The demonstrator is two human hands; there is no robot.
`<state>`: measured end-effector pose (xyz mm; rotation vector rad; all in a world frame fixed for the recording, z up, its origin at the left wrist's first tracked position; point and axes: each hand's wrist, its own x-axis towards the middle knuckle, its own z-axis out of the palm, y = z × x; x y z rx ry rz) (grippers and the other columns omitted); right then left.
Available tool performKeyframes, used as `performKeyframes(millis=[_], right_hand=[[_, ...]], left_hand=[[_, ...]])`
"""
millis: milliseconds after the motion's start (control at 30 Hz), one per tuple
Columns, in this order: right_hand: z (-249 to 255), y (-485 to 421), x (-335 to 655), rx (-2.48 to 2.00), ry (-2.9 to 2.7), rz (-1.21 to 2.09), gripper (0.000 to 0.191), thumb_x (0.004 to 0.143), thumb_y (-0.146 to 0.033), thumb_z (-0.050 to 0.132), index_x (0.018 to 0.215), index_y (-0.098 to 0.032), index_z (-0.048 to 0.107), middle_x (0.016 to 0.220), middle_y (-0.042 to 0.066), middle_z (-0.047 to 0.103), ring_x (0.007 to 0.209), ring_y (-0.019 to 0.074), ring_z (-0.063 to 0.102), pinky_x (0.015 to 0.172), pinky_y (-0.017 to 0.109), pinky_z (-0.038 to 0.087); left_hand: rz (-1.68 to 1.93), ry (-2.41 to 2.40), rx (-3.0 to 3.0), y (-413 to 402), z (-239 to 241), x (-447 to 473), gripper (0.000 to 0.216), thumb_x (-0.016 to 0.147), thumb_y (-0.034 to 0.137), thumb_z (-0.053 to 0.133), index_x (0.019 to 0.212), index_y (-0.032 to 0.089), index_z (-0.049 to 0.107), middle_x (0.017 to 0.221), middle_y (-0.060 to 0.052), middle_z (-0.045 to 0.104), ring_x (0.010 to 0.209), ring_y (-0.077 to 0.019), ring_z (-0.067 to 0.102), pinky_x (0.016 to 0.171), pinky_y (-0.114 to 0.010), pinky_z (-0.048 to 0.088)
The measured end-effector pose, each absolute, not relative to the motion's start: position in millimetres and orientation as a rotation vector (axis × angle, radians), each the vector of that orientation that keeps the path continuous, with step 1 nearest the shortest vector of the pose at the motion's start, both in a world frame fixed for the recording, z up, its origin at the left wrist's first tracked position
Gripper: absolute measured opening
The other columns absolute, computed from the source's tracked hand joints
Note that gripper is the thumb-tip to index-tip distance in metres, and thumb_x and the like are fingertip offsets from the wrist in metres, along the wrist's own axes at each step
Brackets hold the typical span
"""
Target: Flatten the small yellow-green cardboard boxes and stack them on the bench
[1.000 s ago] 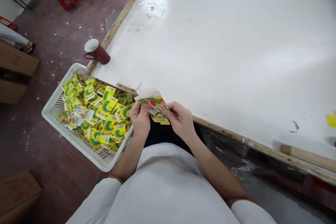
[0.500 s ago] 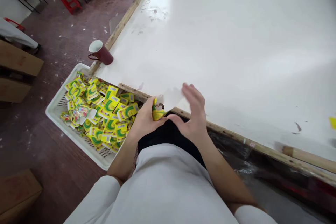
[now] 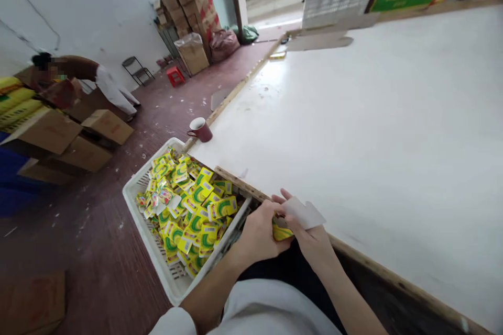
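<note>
At the table's near edge, my left hand point(image 3: 259, 230) is closed around a yellow-and-green printed card packet point(image 3: 281, 231), its fingers curled over the top. My right hand point(image 3: 316, 248) meets it from the right, the thumb in front of a white card piece point(image 3: 304, 213) and fingertips showing behind. Whether this white piece is joined to the yellow packet cannot be told. Left of my hands, a white plastic basket point(image 3: 146, 243) holds a heap of similar yellow packets point(image 3: 196, 214), some with white sides up.
The white table point(image 3: 353, 131) has a wooden edge strip. A maroon mug point(image 3: 203, 131) stands at its left corner. Cardboard boxes point(image 3: 86, 153), a red stool point(image 3: 175, 76) and a bending person point(image 3: 113, 91) are at left. Stacked boxes point(image 3: 196, 5) stand near the doorway.
The view has tilted up, bringing the doorway and another person into sight. My right hand, spread and apart before, has come to the packet and grips a white card piece.
</note>
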<state>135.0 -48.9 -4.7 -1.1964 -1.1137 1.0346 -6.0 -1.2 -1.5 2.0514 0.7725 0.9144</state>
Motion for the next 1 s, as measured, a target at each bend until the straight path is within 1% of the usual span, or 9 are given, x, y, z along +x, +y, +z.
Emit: performKeyframes(millis=[100, 167, 300, 367, 433, 567, 667, 833, 1000], right_hand=[[-4.5, -59.2, 138.9, -1.249, -1.524, 0.754, 0.064, 0.098, -0.041, 0.055, 0.157, -0.028, 0.035, 0.157, 0.012, 0.043, 0.143, 0.0266, 0.046, 0.116, 0.045, 0.045], [-0.1, -68.5, 142.0, -1.272, -1.722, 0.594, 0.056, 0.099, -0.03, 0.052, 0.154, -0.031, 0.042, 0.16, 0.008, 0.037, 0.145, 0.0248, 0.043, 0.116, 0.042, 0.045], [10.3, -83.5, 155.5, -1.302, -1.849, 0.462, 0.039, 0.099, -0.023, 0.048, 0.133, -0.03, 0.066, 0.153, 0.007, 0.049, 0.134, 0.0236, 0.056, 0.109, 0.038, 0.053], [16.9, -89.4, 164.5, -1.302, -1.903, 0.483, 0.032, 0.097, -0.024, 0.05, 0.12, -0.029, 0.073, 0.152, 0.007, 0.05, 0.132, 0.0246, 0.058, 0.106, 0.037, 0.055], [25.6, -95.8, 172.3, -1.303, -1.97, 0.519, 0.03, 0.095, -0.023, 0.053, 0.115, -0.028, 0.074, 0.154, 0.006, 0.047, 0.133, 0.0259, 0.057, 0.105, 0.037, 0.056], [43.5, -109.5, 179.4, -1.309, -2.092, 0.585, 0.031, 0.092, -0.024, 0.057, 0.117, -0.028, 0.074, 0.158, 0.006, 0.041, 0.139, 0.0287, 0.051, 0.109, 0.042, 0.052], [46.5, -116.2, 176.6, -1.313, -2.08, 0.594, 0.03, 0.089, -0.024, 0.06, 0.115, -0.028, 0.076, 0.154, 0.008, 0.047, 0.138, 0.0307, 0.051, 0.108, 0.044, 0.053], [31.8, -119.5, 169.0, -1.424, -1.918, 0.602, 0.024, 0.083, -0.019, 0.066, 0.1, -0.028, 0.081, 0.144, 0.01, 0.058, 0.125, 0.032, 0.063, 0.102, 0.047, 0.056], [29.1, -121.6, 164.9, -1.34, -1.881, 0.662, 0.023, 0.084, -0.026, 0.067, 0.103, -0.028, 0.08, 0.139, 0.009, 0.062, 0.123, 0.031, 0.064, 0.101, 0.045, 0.057]], left_hand=[[0.739, 0.806, 1.982, -2.9, -1.5, -4.7, 0.057, 0.068, 0.022, 0.073, 0.116, 0.023, 0.043, 0.107, -0.008, 0.062, 0.102, -0.0278, 0.064, 0.088, -0.042, 0.055], [0.735, 0.782, 1.945, -6.1, -2.7, -3.0, 0.061, 0.065, 0.021, 0.075, 0.116, 0.023, 0.041, 0.111, -0.01, 0.061, 0.105, -0.0283, 0.062, 0.09, -0.042, 0.055], [0.712, 0.782, 1.782, -14.6, 1.5, -1.3, 0.079, 0.058, 0.027, 0.082, 0.119, 0.022, 0.034, 0.116, -0.01, 0.059, 0.096, -0.0243, 0.065, 0.081, -0.037, 0.056], [0.674, 0.797, 1.795, -18.5, 8.4, -2.6, 0.08, 0.056, 0.028, 0.084, 0.12, 0.022, 0.036, 0.116, -0.01, 0.061, 0.101, -0.0257, 0.065, 0.086, -0.038, 0.056], [0.628, 0.794, 1.856, -21.8, 15.5, -4.5, 0.084, 0.055, 0.028, 0.085, 0.124, 0.022, 0.038, 0.117, -0.01, 0.063, 0.104, -0.027, 0.066, 0.09, -0.039, 0.055], [0.509, 0.768, 2.01, -29.1, 24.4, -5.4, 0.09, 0.054, 0.026, 0.085, 0.131, 0.022, 0.039, 0.114, -0.01, 0.067, 0.099, -0.0288, 0.068, 0.084, -0.04, 0.056], [0.454, 0.766, 2.087, -36.4, 29.3, -3.2, 0.092, 0.053, 0.024, 0.085, 0.134, 0.021, 0.04, 0.116, -0.011, 0.068, 0.099, -0.0316, 0.069, 0.084, -0.042, 0.056], [0.473, 0.754, 2.153, -46.2, 35.5, -3.5, 0.081, 0.058, 0.018, 0.079, 0.132, 0.02, 0.047, 0.114, -0.011, 0.069, 0.097, -0.0309, 0.07, 0.085, -0.041, 0.057], [0.537, 0.727, 2.127, -53.7, 35.6, -6.2, 0.085, 0.059, 0.022, 0.081, 0.136, 0.022, 0.044, 0.123, -0.011, 0.066, 0.107, -0.0304, 0.068, 0.093, -0.041, 0.055]])
